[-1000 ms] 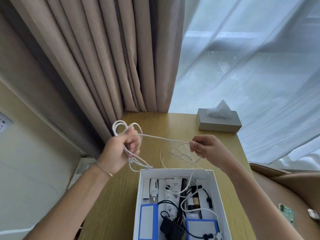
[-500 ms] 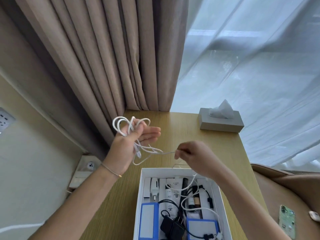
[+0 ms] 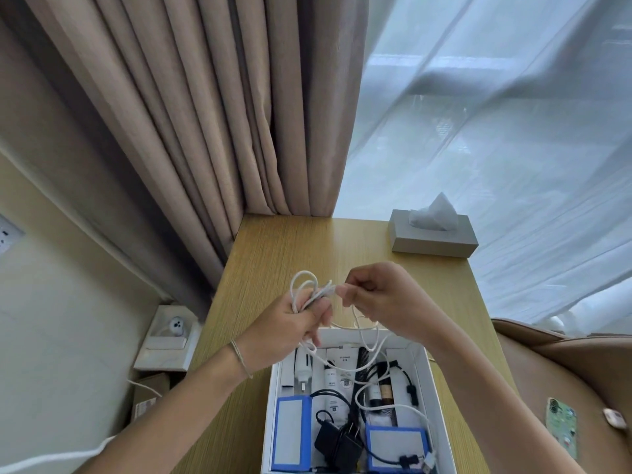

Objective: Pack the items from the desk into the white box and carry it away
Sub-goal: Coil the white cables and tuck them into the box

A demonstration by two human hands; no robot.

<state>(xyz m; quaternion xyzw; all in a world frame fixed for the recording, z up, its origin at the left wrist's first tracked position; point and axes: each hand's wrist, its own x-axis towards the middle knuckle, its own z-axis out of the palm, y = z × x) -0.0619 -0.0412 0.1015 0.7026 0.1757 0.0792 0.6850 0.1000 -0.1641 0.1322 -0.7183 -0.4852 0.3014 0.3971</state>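
A white cable (image 3: 304, 289) is coiled into loops held in my left hand (image 3: 294, 323) above the far end of the white box (image 3: 431, 398). My right hand (image 3: 379, 299) pinches the cable's strand right beside the coil, the two hands almost touching. A loose length of the cable hangs from the hands down into the box. The open box sits on the wooden desk (image 3: 273, 254) and holds blue-edged cards, a black adapter, black and white cords, small bottles and a comb.
A grey tissue box (image 3: 433, 239) stands at the desk's far right corner. Beige curtains and a sheer curtain hang behind. A phone (image 3: 561, 429) lies on the brown seat at right. A wall socket plate and small boxes sit left of the desk.
My right hand has moved left and up to the coil in my left hand, which has closed on the loops again. The stretched strand between the hands has been taken up.
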